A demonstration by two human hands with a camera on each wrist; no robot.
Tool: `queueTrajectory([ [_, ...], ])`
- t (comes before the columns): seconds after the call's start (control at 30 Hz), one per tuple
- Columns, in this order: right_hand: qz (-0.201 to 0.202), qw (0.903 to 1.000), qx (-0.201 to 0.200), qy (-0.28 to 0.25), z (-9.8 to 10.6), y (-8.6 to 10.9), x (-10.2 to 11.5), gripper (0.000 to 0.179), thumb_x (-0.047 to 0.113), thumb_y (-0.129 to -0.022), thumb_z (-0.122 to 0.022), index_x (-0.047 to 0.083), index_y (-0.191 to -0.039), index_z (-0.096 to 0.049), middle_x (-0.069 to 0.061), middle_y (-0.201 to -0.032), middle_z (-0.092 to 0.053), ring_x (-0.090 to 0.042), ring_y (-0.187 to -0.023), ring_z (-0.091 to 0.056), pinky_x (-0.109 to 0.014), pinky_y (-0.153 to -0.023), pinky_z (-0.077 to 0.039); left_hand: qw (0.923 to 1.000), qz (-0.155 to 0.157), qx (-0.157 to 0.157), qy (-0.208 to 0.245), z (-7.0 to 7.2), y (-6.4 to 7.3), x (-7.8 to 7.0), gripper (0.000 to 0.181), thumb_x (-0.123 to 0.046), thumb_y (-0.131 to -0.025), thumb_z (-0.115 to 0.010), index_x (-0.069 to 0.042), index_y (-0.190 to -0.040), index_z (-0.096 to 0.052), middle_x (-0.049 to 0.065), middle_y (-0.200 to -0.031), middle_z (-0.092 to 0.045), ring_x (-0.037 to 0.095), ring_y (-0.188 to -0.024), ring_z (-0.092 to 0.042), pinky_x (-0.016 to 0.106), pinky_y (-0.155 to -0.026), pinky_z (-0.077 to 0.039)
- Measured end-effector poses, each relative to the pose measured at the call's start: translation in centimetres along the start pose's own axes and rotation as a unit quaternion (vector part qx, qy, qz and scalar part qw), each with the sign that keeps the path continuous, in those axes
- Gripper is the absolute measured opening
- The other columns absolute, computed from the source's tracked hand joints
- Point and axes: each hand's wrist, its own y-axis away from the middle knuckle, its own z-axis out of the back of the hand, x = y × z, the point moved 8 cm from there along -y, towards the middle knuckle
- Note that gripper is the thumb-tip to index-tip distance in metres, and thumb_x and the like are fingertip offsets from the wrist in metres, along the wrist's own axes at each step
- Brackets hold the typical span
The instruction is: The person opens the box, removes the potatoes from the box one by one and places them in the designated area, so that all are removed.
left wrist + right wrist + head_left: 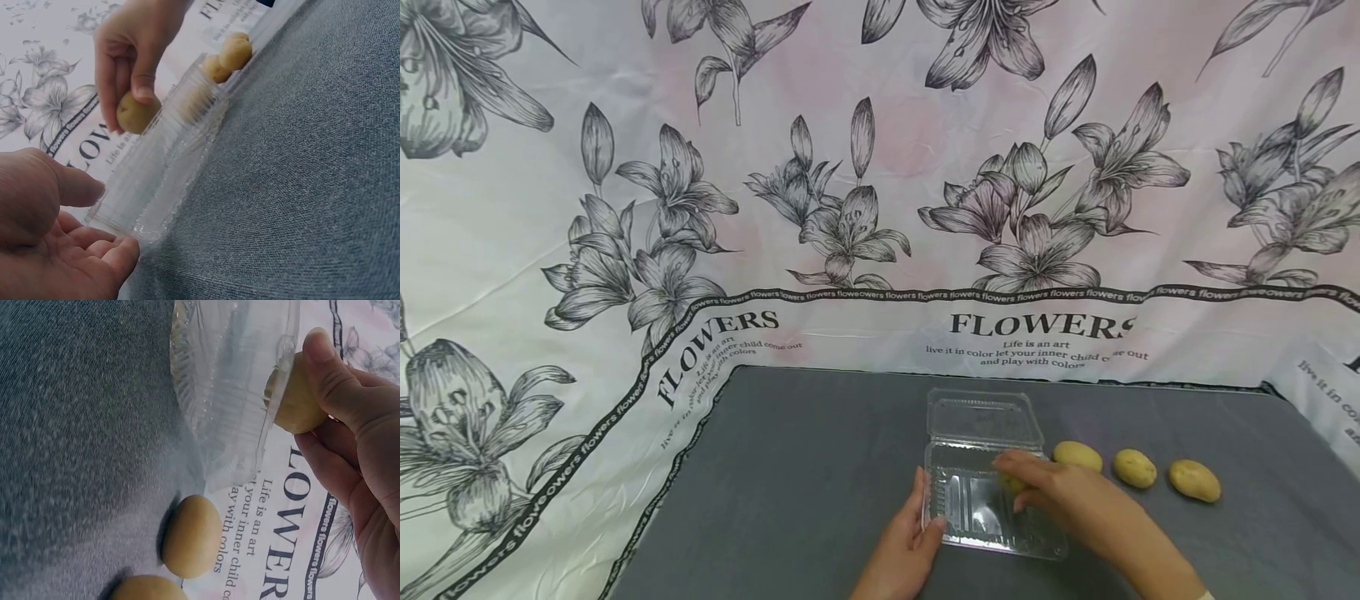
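A clear plastic clamshell container [977, 508] lies on the grey tabletop with its lid [985, 417] folded back, away from the person. My left hand [904, 546] holds the container's left side, thumb at the rim and fingers along the outer wall [94, 250]. Over the container's right half, my right hand [1060, 492] grips a yellow potato [300, 400] between thumb and fingers. In the left wrist view this potato sits right at the container's upper rim. From the head, the right hand's fingers hide most of it.
To the right of the container, three more potatoes lie in a row: one close to it [1077, 456], one in the middle [1134, 468] and one farthest right [1194, 481]. A flower-printed cloth [850, 333] hangs behind the table [790, 475] and along its left side.
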Motion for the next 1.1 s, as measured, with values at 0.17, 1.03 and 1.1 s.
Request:
queueTrajectory([
  [0.17, -0.009, 0.9999, -0.006, -0.004, 0.8, 0.4, -0.2, 0.054, 0.015, -0.083, -0.088, 0.013, -0.134, -0.072, -0.007, -0.132, -0.074, -0.015, -0.104, -0.076, -0.024, -0.081, -0.063, 1.0000, 0.000, -0.001, -0.006, 0.1, 0.0, -0.1, 0.073, -0.011, -0.111, -0.055, 0.008, -0.165, -0.009, 0.032, -0.170, -0.017, 0.046, -0.156, -0.019, 0.046, -0.121, -0.031],
  [1.03, -0.011, 0.9966, -0.073, 0.038, 3.7, 3.6, -2.8, 0.053, 0.018, -0.081, -0.087, 0.014, -0.131, -0.071, -0.007, -0.130, -0.074, -0.006, -0.096, -0.075, -0.005, -0.084, -0.051, 1.0000, 0.003, -0.005, 0.006, 0.0, -0.1, -0.1, 0.074, -0.012, -0.111, -0.054, 0.006, -0.166, -0.008, 0.027, -0.172, -0.012, 0.041, -0.158, -0.015, 0.045, -0.123, -0.025],
  [1.1, -0.005, 0.9953, -0.085, 0.046, 3.9, 3.9, -3.1, 0.047, 0.026, -0.087, -0.083, 0.013, -0.131, -0.071, -0.008, -0.128, -0.075, -0.010, -0.096, -0.076, -0.009, -0.081, -0.054, 0.9999, 0.001, -0.005, 0.009, 0.0, -0.1, -0.1, 0.074, -0.012, -0.111, -0.054, 0.006, -0.166, -0.008, 0.028, -0.172, -0.012, 0.042, -0.158, -0.015, 0.046, -0.123, -0.025],
])
